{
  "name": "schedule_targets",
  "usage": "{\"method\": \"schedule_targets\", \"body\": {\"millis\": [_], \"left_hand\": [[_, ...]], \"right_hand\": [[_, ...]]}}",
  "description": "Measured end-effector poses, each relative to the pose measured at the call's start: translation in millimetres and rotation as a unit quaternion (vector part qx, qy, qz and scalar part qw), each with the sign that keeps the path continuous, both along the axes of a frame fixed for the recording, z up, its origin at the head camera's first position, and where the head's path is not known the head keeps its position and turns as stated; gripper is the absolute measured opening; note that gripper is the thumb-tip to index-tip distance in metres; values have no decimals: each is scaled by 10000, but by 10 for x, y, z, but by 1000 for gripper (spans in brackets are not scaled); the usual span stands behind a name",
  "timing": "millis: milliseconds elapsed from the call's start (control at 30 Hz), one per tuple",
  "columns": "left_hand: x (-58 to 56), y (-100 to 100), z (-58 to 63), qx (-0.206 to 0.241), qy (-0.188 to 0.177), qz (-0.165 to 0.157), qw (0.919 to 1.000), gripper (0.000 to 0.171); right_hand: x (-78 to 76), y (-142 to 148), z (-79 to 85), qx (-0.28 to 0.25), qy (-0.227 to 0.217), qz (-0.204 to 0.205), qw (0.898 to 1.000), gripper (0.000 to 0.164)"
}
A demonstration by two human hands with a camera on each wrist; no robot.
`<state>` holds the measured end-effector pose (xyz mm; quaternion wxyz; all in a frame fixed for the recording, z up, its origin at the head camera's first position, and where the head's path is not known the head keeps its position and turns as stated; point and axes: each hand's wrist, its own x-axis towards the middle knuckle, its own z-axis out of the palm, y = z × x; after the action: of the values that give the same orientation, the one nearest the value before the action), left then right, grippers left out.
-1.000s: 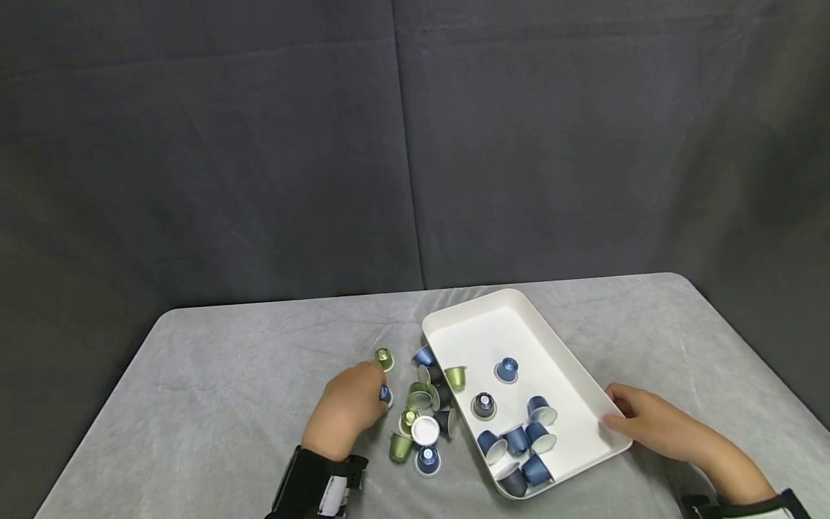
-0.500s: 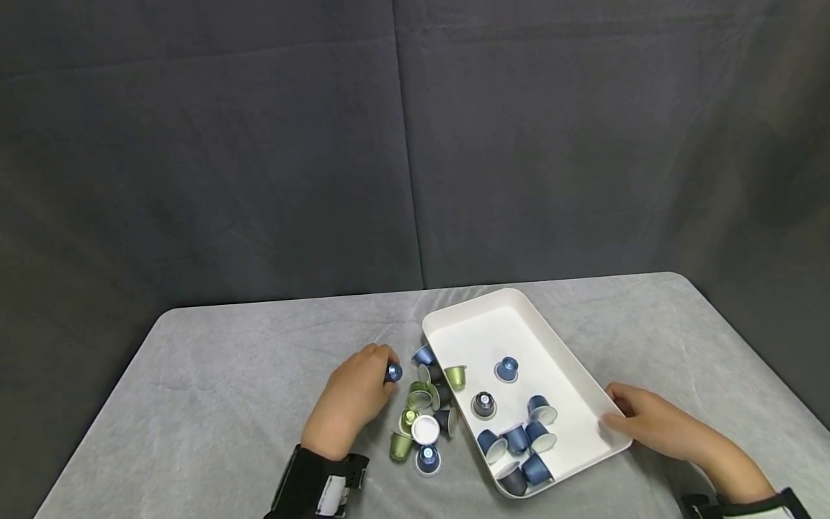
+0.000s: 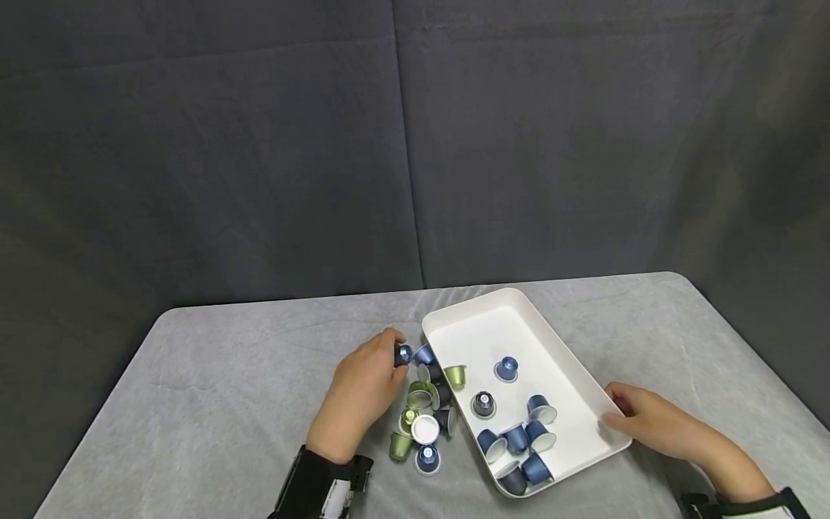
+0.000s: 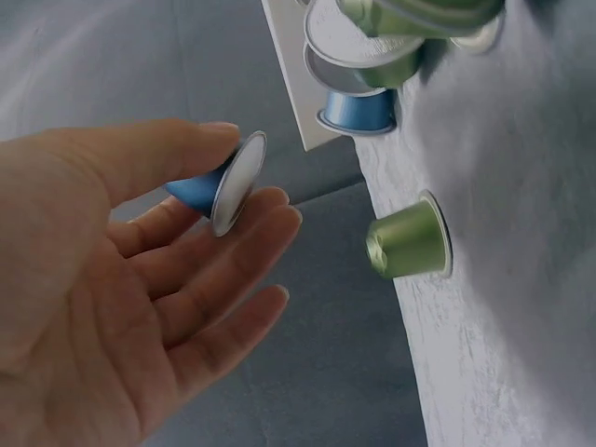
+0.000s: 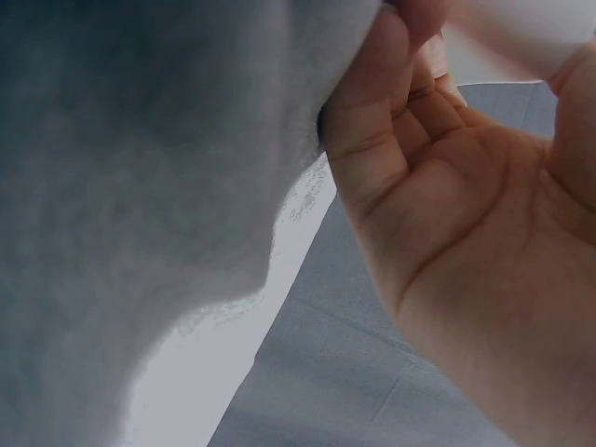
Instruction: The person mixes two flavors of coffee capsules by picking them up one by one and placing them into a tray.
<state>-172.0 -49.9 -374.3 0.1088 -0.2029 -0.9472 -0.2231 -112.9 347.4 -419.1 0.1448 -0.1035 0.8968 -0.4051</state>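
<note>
My left hand (image 3: 366,389) pinches a blue coffee capsule (image 3: 403,354) between thumb and fingers, above the left side of a loose pile. In the left wrist view the capsule (image 4: 237,182) is tilted, its silver lid facing away from the palm. A green capsule (image 4: 410,237) lies on the cloth by that hand; in the head view the hand covers it. My right hand (image 3: 648,422) grips the right edge of a white tray (image 3: 551,331), thumb over the rim and fingers curled at its outer side. Blue and dark capsules (image 3: 516,439) lie in the tray.
Left of the tray sits a pile of green, blue and dark capsules (image 3: 419,398), some right against its wall. One green capsule (image 3: 456,377) is inside the tray by its left wall. A grey cloth (image 3: 214,404) covers the table; a dark curtain (image 3: 292,158) hangs behind.
My left hand has lifted the blue capsule and carried it away from me and slightly right, toward the tray. The green capsule beside it is now hidden. The right hand and tray have stayed put.
</note>
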Motion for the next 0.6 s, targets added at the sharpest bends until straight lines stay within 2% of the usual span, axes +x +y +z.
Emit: {"method": "schedule_targets", "body": {"millis": [133,333,600], "left_hand": [[23,57,12,7,193,-98,9998,23],[88,154,37,-114,411,-385,9983,26],[182,297,57,-410,813,-838,9923,23]], "right_hand": [[-4,2,2,37,-24,-28,10000,14],[-3,2,1,87,-5,-8,10000,14],[3,-5,7,117,45,-22,9999,12]]}}
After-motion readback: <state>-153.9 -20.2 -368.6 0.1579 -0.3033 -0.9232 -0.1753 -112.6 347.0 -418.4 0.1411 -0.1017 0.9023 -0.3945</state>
